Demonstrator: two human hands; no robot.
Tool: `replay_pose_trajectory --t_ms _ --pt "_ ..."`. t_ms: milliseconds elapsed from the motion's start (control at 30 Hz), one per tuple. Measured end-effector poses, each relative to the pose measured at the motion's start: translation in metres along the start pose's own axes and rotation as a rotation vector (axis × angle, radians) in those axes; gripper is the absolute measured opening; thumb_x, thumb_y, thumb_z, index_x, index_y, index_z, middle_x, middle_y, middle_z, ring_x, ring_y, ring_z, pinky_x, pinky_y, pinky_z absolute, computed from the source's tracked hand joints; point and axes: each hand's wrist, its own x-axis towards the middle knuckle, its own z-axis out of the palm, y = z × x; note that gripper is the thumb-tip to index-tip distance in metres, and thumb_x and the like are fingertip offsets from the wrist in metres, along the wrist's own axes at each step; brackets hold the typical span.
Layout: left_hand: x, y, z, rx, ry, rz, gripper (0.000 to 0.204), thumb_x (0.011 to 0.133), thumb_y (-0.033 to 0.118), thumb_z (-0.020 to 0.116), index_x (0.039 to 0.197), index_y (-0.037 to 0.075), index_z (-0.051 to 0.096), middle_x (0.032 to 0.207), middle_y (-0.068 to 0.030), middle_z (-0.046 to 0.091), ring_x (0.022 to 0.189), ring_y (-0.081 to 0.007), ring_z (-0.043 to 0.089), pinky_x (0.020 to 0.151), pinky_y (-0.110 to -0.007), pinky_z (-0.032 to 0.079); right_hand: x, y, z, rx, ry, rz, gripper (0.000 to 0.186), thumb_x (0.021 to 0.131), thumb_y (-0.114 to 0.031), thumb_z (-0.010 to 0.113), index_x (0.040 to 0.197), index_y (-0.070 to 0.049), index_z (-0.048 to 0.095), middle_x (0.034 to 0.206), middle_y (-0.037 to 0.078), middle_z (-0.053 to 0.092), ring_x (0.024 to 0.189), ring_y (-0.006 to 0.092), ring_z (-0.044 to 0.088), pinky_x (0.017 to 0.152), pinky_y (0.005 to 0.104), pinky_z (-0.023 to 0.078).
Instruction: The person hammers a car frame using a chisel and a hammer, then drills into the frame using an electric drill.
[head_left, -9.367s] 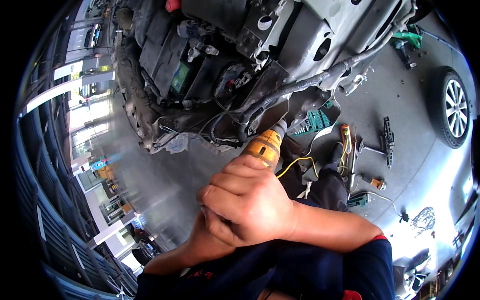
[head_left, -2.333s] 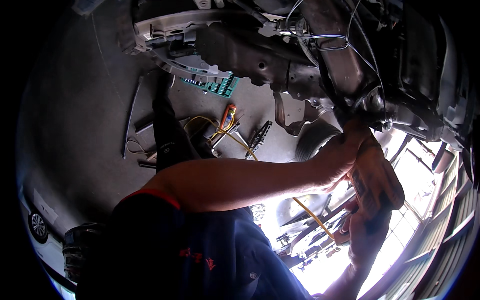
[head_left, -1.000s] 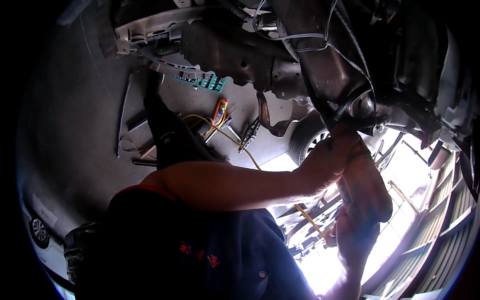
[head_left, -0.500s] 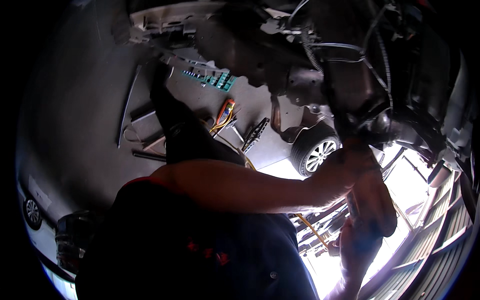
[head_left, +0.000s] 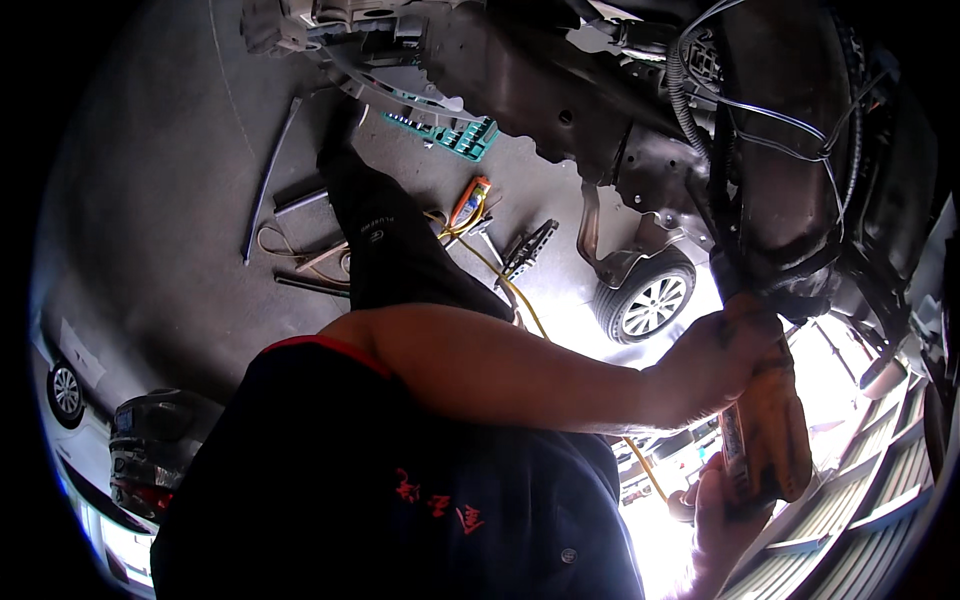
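A worn orange hand-held tool with a long, bulky body hangs below the dark metal underside of a vehicle. My left hand wraps round its upper end, close to the metal. Lower down, my right hand grips the other end. The tool's working tip is hidden behind my left hand and the metal, so its exact kind and any contact cannot be made out. A yellow cord or hose runs behind my left forearm toward my right hand.
Loose wires dangle from the vehicle part. A wheel stands beyond my left forearm. On the floor lie a teal socket set, an orange tool, a black scissor jack and bars. Slatted metal sheeting borders the right.
The picture has brightened and the scene has shifted in view. Both hands and the orange tool now appear slightly farther right and lower; the grip looks the same.
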Motion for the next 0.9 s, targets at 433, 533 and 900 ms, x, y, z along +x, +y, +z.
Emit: replay_pose_trajectory --t_ms 433,533,900 --pt "0.003 -0.002 -0.001 0.086 -0.014 0.097 0.054 0.1 0.054 0.049 0.114 0.003 0.065 0.106 -0.0106 0.069 0.101 -0.0205 0.063 0.096 -0.035 0.047 0.003 0.011 -0.012 0.019 0.048 0.168 0.065 0.088 -0.002 0.07 0.144 0.005 0.038 0.08 0.01 0.066 0.058 0.0112 0.06 0.056 0.0245 0.049" --pt "0.003 0.001 -0.005 0.075 -0.071 0.011 0.047 0.104 0.049 0.049 0.119 0.006 0.059 0.107 -0.0069 0.062 0.101 -0.015 0.056 0.09 -0.032 0.046 0.005 0.021 -0.023 -0.014 0.005 0.141 0.065 0.089 -0.002 0.07 0.145 0.005 0.037 0.077 0.008 0.065 0.058 0.0111 0.06 0.056 0.0239 0.049" --pt "-0.021 0.064 -0.029 0.631 -0.141 -0.227 0.047 0.104 0.041 0.056 0.125 -0.001 0.053 0.113 -0.0181 0.065 0.102 -0.0227 0.067 0.087 -0.036 0.054 -0.029 -0.003 -0.026 -0.045 0.025 0.125 0.071 0.09 0.0 0.069 0.15 0.003 0.03 0.08 0.011 0.063 0.058 0.0109 0.059 0.058 0.0228 0.049"
